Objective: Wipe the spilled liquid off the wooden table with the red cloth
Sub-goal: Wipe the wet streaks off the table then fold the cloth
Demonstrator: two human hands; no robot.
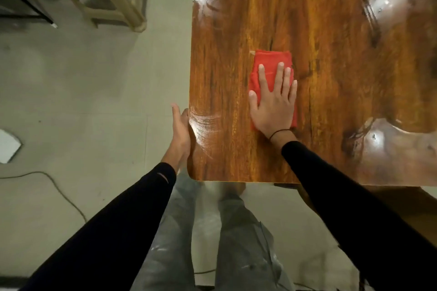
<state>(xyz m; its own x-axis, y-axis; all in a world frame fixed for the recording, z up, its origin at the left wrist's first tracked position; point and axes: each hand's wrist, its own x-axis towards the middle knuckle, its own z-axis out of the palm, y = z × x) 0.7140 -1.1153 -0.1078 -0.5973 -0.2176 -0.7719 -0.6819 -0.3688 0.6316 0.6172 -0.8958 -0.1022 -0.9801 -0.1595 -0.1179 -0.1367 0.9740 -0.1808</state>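
Head view: right hand (pixel 274 104), fingers straight and spread, presses folded red cloth (pixel 272 59) flat mid-way across wooden table (pixel 331 30). Left hand (pixel 181 130) rests loosely against table edge. Wet streaks (pixel 203 123) remain near that edge; wiping judged unfinished.

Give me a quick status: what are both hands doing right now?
Right hand flat, pressing red cloth onto wooden table. Left hand resting against table's left edge. Wet streaks near that edge. Nothing blocking the cloth.
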